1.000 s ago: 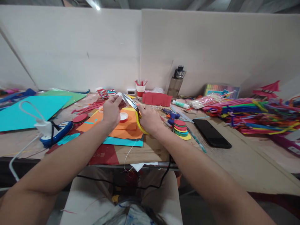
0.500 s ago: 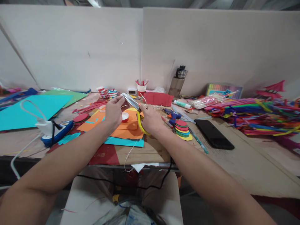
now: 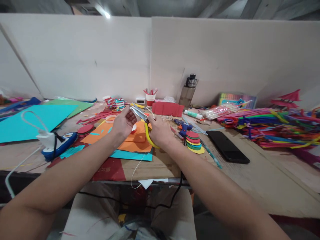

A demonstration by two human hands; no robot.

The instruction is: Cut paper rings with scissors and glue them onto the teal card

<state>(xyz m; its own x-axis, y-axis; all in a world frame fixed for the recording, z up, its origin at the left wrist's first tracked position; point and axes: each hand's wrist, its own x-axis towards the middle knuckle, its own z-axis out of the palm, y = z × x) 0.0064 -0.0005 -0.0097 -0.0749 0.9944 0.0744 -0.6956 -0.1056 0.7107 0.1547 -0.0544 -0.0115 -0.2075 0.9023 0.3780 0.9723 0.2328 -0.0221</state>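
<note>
My right hand is closed on scissors with yellow handles, the metal blades pointing up and left. My left hand is beside the blade tips, its thumb and finger close together at a small pale bit. I cannot make out what that bit is. A thin white strip curves up just above my right hand. Below both hands lie orange paper sheets on a turquoise sheet. A small red and white round piece sits on the orange paper, partly behind my left hand.
Coloured discs, a blue glue gun and a black phone lie to the right. Pipe cleaners pile at far right. Behind stand a red-and-white cup and a bottle. Turquoise card lies left.
The view has tilted up slightly. My left hand's fingers have loosened and show more palm; the white piece between its fingertips shows less. The scissors stay in my right hand.
</note>
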